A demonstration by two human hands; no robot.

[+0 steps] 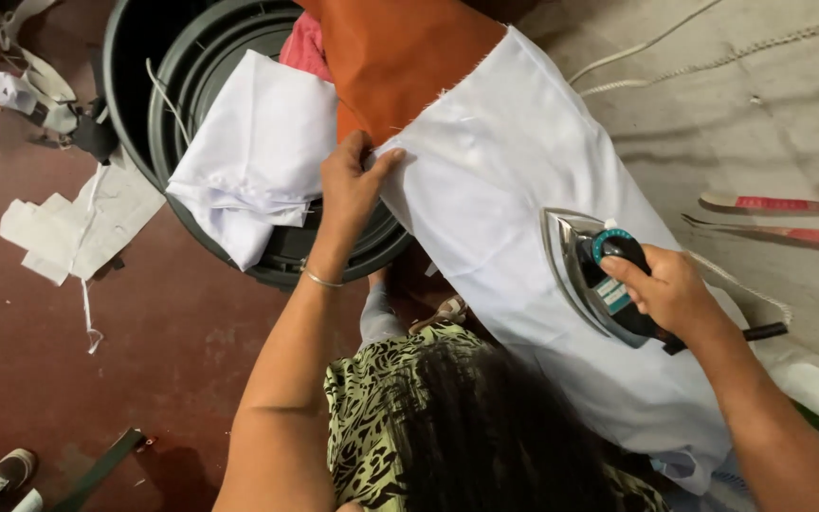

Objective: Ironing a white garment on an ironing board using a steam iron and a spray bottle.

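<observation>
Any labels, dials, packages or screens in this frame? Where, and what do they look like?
Dial: on top of the iron, round, teal ring with small marks.
Label: on the iron's side by the right hand, small pale rectangle with a teal patch.
No packages or screens.

This looks like a small tailoring or garment workshop. An electric iron (599, 280) rests on a long piece of white fabric (514, 218) spread over a padded pressing surface (770, 123), with orange cloth (400, 52) beside it. A dark plastic tub (144, 85) holds folded white pieces (258, 152), and fabric offcuts (78, 223) lie scattered on the red floor (172, 351). Two red measuring sticks (779, 218) lie on the surface.
</observation>
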